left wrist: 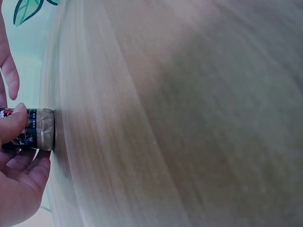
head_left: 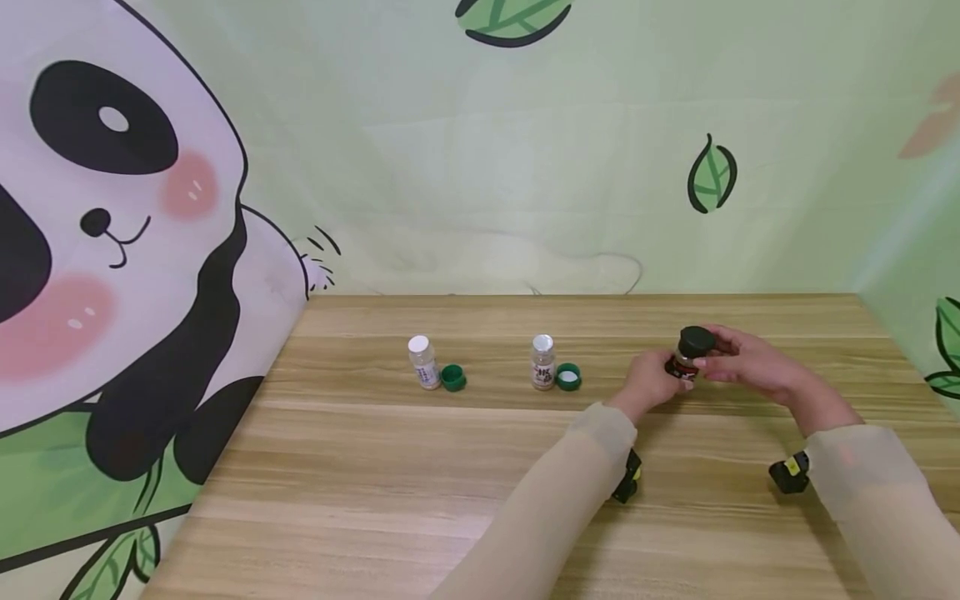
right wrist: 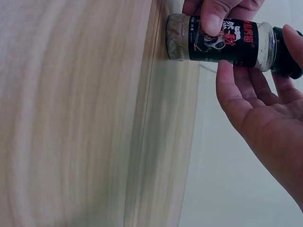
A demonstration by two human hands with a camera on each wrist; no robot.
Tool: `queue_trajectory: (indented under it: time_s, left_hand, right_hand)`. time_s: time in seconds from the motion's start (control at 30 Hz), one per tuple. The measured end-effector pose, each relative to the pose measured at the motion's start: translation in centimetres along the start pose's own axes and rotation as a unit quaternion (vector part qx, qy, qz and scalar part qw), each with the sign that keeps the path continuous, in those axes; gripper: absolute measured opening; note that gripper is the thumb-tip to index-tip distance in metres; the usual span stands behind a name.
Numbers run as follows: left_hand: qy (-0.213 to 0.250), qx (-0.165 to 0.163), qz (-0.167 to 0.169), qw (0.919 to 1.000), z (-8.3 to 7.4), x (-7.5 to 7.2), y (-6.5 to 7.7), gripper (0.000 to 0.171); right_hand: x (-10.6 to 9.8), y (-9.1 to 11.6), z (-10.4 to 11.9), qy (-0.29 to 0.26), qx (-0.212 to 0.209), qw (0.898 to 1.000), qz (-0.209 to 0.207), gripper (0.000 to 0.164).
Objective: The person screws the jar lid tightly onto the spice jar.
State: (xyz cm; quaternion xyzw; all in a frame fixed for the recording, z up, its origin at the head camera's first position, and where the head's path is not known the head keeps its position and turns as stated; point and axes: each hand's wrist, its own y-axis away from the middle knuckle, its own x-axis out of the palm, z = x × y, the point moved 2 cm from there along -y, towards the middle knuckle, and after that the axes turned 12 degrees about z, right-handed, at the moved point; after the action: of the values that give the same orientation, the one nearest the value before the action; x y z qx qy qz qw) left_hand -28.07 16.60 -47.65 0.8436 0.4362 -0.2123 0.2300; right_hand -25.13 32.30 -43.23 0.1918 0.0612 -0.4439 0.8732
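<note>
Toward far edge of table [head_left: 360, 483]: 2 clear jars [head_left: 425, 372] [head_left: 543, 372], 1 blk-label jar [head_left: 684, 367] (so 3 tot.), 2 grn lids [head_left: 453, 378] [head_left: 568, 377], 1 blk lid [head_left: 697, 340]. Also 2 hands [head_left: 648, 383] [head_left: 752, 367], 2 wrist cams [head_left: 628, 478] [head_left: 790, 474].

A wood-grain worktop [head_left: 360, 483] carries a white-topped bottle [head_left: 425, 367], towards its far-left corner, with an upturned green cap [head_left: 453, 377] just beside it. Near the middle of the far edge stands a silver-topped bottle [head_left: 543, 364], another green cap [head_left: 568, 377], white inside, close by. Beyond that edge rises a pale green backdrop [head_left: 420, 167] printed with leaves [head_left: 712, 177]; a large panda [head_left: 150, 250] fills it past the left edge.
</note>
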Motion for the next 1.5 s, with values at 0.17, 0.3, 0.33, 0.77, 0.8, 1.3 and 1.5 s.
queue_trajectory:
  time_s: [0.17,0.3,0.33,0.77,0.8,1.3,1.5]
  left_hand:
    - [0.018,-0.011,0.004,0.9998,-0.6,-0.3,0.8,0.028]
    - [0.009,-0.015,-0.003,0.9998,-0.9,-0.4,1.3,0.028]
    - [0.007,-0.014,-0.005,0.9999,-0.9,-0.4,1.3,0.028]
    - [-0.013,-0.008,-0.008,0.9999,-0.7,-0.3,0.9,0.029]
    - [-0.01,-0.008,-0.007,0.9999,-0.7,-0.3,0.9,0.028]
    - [-0.014,-0.016,-0.003,0.9998,-0.9,-0.4,1.1,0.031]
    - [-0.014,-0.014,-0.003,0.9998,-1.0,-0.4,1.1,0.031]
  right_hand:
    - [0.1,-0.1,-0.2,0.006,0.001,1.0,-0.006,0.067]
    - [0.2,-0.1,-0.4,0.007,0.001,1.0,-0.013,0.067]
    - [0.2,-0.1,-0.5,0.007,0.0,1.0,-0.014,0.067]
    - [0.8,-0.2,-0.4,-0.005,-0.008,0.998,-0.061,0.061]
    - [0.8,-0.2,-0.4,-0.005,-0.008,0.998,-0.064,0.061]
    - [1.2,-0.2,-0.6,0.008,0.003,0.996,-0.083,0.059]
    - [1.3,-0.4,-0.7,0.011,0.005,0.996,-0.092,0.057]
